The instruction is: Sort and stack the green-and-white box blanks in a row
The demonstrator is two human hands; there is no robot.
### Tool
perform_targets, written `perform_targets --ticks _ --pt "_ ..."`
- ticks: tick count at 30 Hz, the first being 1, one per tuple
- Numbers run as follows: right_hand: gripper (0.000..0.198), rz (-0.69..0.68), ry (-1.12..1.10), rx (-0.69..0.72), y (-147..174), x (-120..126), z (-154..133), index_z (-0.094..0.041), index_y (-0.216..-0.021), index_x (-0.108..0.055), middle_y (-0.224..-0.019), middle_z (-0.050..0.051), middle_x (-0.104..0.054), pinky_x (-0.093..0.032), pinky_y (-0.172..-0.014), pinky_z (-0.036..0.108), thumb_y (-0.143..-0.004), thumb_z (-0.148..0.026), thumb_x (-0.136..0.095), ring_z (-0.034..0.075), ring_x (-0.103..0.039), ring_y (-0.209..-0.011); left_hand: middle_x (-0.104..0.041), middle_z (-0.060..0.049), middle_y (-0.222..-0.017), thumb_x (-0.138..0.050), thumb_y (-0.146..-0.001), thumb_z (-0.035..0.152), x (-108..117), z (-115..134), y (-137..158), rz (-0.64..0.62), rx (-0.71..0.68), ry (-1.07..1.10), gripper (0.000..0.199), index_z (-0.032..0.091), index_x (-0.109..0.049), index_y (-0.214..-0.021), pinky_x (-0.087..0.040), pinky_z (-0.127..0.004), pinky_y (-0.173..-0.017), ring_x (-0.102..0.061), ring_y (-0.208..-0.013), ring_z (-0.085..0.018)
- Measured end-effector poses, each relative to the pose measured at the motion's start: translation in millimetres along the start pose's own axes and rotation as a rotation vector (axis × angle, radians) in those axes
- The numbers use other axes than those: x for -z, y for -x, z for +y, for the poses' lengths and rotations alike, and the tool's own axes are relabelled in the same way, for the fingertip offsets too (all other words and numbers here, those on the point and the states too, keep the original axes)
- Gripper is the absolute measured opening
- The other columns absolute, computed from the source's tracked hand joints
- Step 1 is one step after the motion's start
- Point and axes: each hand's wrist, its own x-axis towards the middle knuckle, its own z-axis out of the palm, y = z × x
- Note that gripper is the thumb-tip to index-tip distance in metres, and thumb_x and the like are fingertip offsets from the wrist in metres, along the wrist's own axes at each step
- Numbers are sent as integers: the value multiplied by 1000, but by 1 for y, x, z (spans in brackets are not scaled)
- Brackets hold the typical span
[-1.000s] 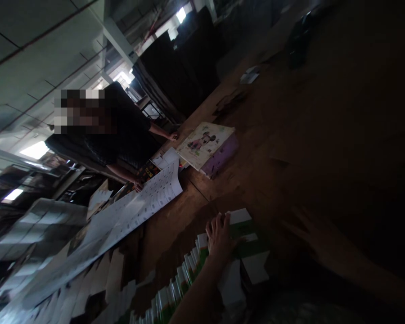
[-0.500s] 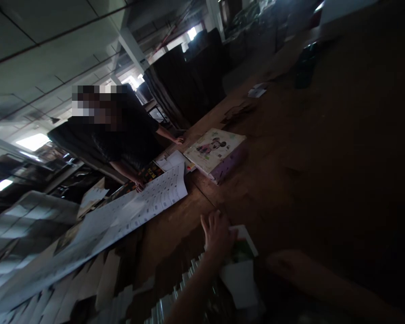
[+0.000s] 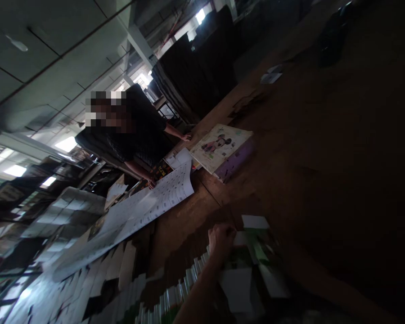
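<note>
My left hand (image 3: 221,238) is closed, its fingers curled at the left edge of a green-and-white printed card piece (image 3: 258,245) with white flaps. Whether the fingertips pinch that edge is hidden. On the far side of the piece, my right hand (image 3: 285,252) is very dark and smeared, so its fingers cannot be made out. A second white-and-green piece (image 3: 236,283) lies below, nearer to me. Beside my left forearm stands a row of thin white-edged pieces (image 3: 178,292), packed closely together.
A cartoon-printed box (image 3: 222,146) with purple sides sits on the brown table (image 3: 182,220). Across it, a co-worker (image 3: 138,130) leans with one hand on a long printed sheet (image 3: 158,193). White stacks (image 3: 67,211) stand at left; small papers (image 3: 272,75) lie farther off.
My left hand has gone from spread fingers to curled ones. The green-and-white piece now shows more of its panels and flaps. The view has shifted a little; the co-worker stays in place.
</note>
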Motion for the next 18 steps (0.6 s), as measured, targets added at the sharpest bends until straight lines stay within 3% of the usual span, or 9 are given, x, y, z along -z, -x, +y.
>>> perform_targets --ticks 3,8,12,18 --pt "61 -30 -8 26 6 -17 -19 -42 -146 -38 -151 -1 -46 -39 -108 55 -88 -61 -38 34 -40 -138 -74 4 -103 -57 -85 21 -3 0 -1 -3 14 5 19 29 -74 -88 -37 -34 -94 -60 -107 -19" --pt "59 -60 12 56 14 -12 -20 -41 -149 -34 -156 1 -38 -31 -113 58 -91 -55 -40 33 -32 -142 -74 2 -102 -58 -84 22 -9 3 0 1 14 -46 18 29 -75 -86 -36 -36 -94 -58 -107 -21" --pt "59 -72 90 90 16 -10 -21 -37 -148 -37 -156 7 -38 -33 -110 61 -92 -53 -44 36 -28 -143 -73 2 -101 -58 -85 24 -11 4 0 16 -17 -68 17 29 -74 -86 -36 -36 -93 -57 -107 -21" --pt "57 -9 252 98 18 -21 -19 -38 -146 -41 -156 11 -35 -40 -103 61 -92 -53 -48 38 -39 -138 -71 1 -104 -54 -88 27 -11 6 4 -16 -41 -116 16 28 -70 -89 -36 -39 -94 -56 -107 -21"
